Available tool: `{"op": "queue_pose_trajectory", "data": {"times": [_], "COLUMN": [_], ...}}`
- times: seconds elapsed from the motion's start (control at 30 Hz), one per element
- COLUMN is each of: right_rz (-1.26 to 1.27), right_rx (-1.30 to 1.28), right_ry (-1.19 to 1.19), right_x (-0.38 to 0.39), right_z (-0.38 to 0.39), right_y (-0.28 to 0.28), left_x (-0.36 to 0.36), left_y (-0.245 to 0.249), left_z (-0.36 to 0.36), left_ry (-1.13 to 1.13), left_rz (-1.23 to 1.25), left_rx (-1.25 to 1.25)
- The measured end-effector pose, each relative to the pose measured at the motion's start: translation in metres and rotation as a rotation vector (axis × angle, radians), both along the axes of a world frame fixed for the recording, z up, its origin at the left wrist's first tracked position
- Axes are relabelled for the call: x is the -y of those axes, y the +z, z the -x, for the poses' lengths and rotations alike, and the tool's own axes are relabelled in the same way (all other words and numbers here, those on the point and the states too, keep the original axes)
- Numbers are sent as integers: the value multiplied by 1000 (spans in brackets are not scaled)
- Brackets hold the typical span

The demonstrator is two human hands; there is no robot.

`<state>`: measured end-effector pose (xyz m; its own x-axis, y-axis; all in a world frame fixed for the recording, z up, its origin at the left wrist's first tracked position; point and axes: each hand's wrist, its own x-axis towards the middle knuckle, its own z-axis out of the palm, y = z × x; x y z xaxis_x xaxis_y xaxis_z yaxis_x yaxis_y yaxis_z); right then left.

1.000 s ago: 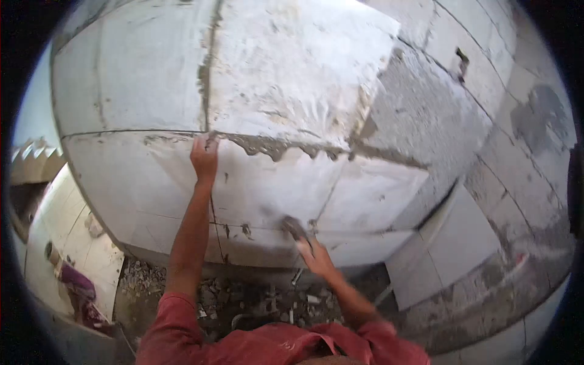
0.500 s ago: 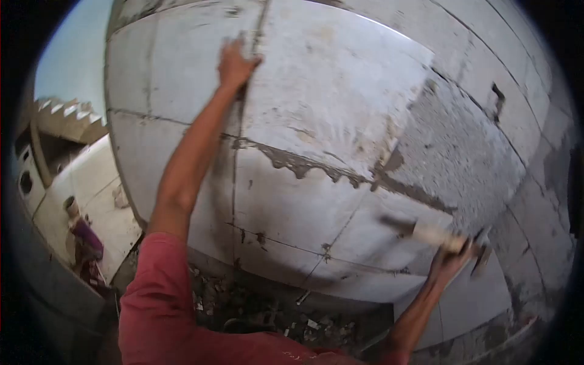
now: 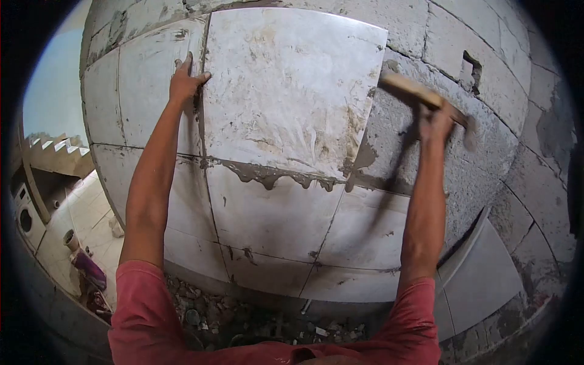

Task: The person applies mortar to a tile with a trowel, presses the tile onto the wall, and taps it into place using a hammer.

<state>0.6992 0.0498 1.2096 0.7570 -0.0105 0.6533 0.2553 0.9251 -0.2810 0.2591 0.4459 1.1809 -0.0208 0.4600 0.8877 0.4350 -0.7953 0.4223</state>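
A large white wall tile (image 3: 289, 91), smeared with mortar, stands proud of the wall in front of me. My left hand (image 3: 187, 82) lies with fingers spread at its left edge, the thumb reaching over that edge. On the other side, my right hand (image 3: 437, 121) is closed round a hammer close to its head (image 3: 471, 132). The wooden handle (image 3: 413, 89) points left, its end right by the tile's right edge. Wet mortar (image 3: 267, 174) bulges out in drips along the tile's lower edge, over the tiles (image 3: 274, 213) below.
Rough grey mortar (image 3: 462, 158) covers the wall to the right, with a cut-out hole (image 3: 471, 70) above it. A tile (image 3: 486, 274) leans at lower right. Rubble (image 3: 213, 307) lies along the wall's foot. At left are a washing machine (image 3: 25, 210) and concrete stairs (image 3: 58, 157).
My right hand has swung the hammer up from low on the right to beside the tile's right edge. My left hand stays at the left edge; the whole view has shifted.
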Motion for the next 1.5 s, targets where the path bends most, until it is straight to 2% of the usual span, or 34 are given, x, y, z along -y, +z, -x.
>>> {"op": "queue_pose_trajectory", "data": {"times": [0.1, 0.17, 0.23, 0.33, 0.4, 0.53, 0.6, 0.73, 0.83, 0.87, 0.93, 1.0, 1.03, 1.07, 1.2, 1.23, 1.33, 1.37, 1.47, 1.5], "right_rz": [-12, 5, -14, -19, -58, 27, 55, 35, 38, 58, 105, 312, 155, 109, 120, 349, 351, 523, 422, 513], "right_rx": [-6, -14, 0, 28, -55, 86, 265, 458, 891, 1061, 1267, 1312, 1361, 1350, 1247, 1175, 1172, 1036, 1075, 1010], "right_ry": [77, -56, -104, -16, -88, -141, -295, -259, -380, -582, -751, -774, -827, -741, -687, -809, -840, -847, -824, -824], "right_x": [0, 4, 6, -9, -11, 6, 17, 13, -17, -27, -46, -57, -72, -83, -134, -137, -152, -143, -144, -146], "right_z": [22, 19, 10, 33, 29, 40, 76, 166, 212, 223, 248, 280, 288, 311, 333, 334, 335, 347, 352, 357], "right_y": [3, 1, -1, 2, 4, -6, -4, -8, -18, -19, -22, -30, -40, -50, -94, -101, -105, -107, -117, -123], "left_x": [1, -1, -1, 3, 14, 21, 28, 32, 41, 45, 41, 31, 24, 26, 29, 29, 27, 27, 28, 32], "left_y": [1, -1, 0, -2, -1, -2, 1, 10, 16, 18, 21, 20, 18, 19, 16, 15, 8, 9, 13, 11], "left_z": [-3, -2, -2, -3, -2, -4, -3, 1, 5, 8, 11, 12, 11, 13, 15, 14, 11, 11, 15, 16], "left_ry": [-13, -11, 25, 10, -6, 24, 55, 109, 140, 173, 148, 59, 24, 14, 29, 31, 47, 47, 48, 51], "left_rz": [-25, -16, 75, 30, 27, 75, 118, 181, 213, 228, 226, 154, 118, 128, 125, 110, 53, 49, 44, 50], "left_rx": [14, 35, -65, -29, -22, 0, -25, -96, -146, -185, -211, -216, -205, -204, -231, -223, -208, -202, -205, -219]}}
